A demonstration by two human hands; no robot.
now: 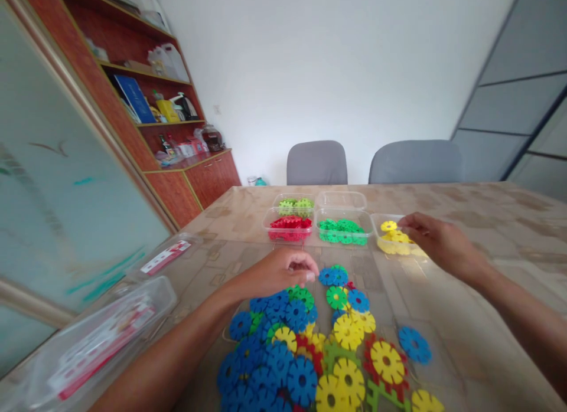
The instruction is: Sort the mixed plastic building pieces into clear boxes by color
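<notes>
My right hand (pixel 432 238) reaches over a clear tub (pixel 378 242) of yellow notched discs, its fingers pinched at the edge of a yellow notched disc (pixel 388 226) above the others. Nearer to me, my left hand (pixel 295 269) hovers at the far side of a mixed pile. Its fingers are curled together; whether anything is between them I cannot make out. Just right of those fingertips is a blue notched disc (pixel 326 276). The pile holds blue discs (pixel 278 359), yellow discs (pixel 348 332), green discs (pixel 336 297) and red pieces (pixel 370 356).
Beyond the pile stand a tub of red pieces (pixel 290 228), a tub of green discs (pixel 343 230), a tub of light green pieces (pixel 296 205) and another clear tub (pixel 342 199). A clear container (pixel 166 294) with printed sheets lies left. Two grey chairs (pixel 316 163) stand behind the table.
</notes>
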